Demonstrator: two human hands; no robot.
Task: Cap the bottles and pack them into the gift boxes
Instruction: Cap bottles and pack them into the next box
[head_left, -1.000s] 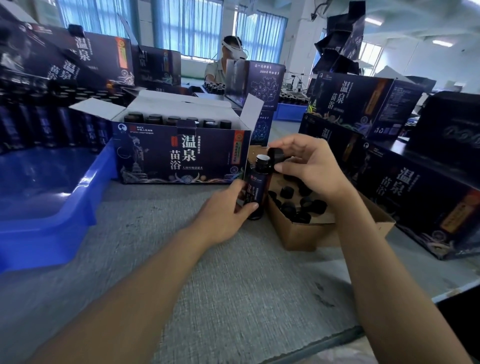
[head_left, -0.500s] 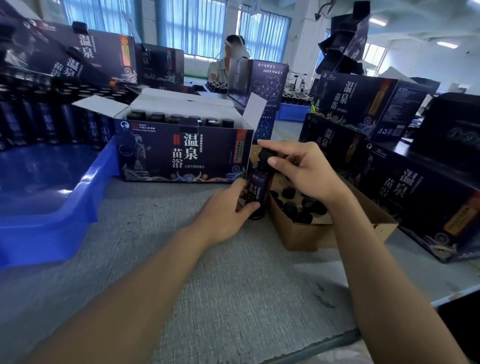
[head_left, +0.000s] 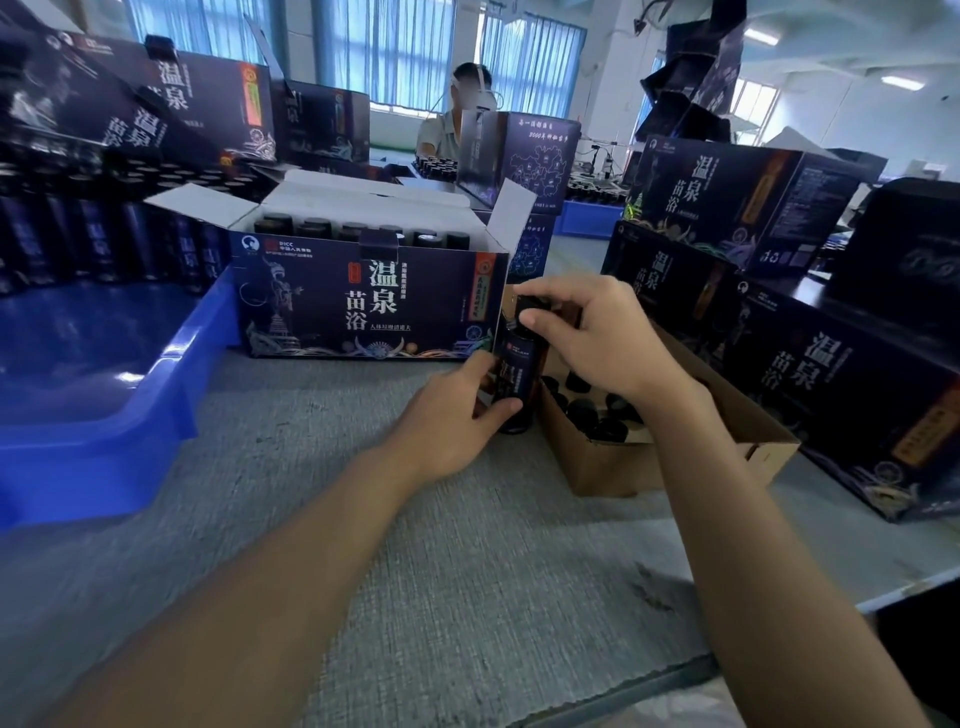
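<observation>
A small dark bottle stands upright on the grey table mat, just right of the open gift box. My left hand grips the bottle's lower body. My right hand reaches over from the right, and its fingers pinch the black cap that sits on the bottle's neck. The gift box has its flaps up and holds a row of capped bottles.
A brown cardboard tray of loose black caps sits right of the bottle. A blue plastic bin lies at left, with rows of dark bottles behind it. Closed gift boxes are stacked at right. Another person sits across the table.
My right hand brought the black cap down from above the open neck onto the bottle, and now grips it there. My left hand kept hold of the bottle.
</observation>
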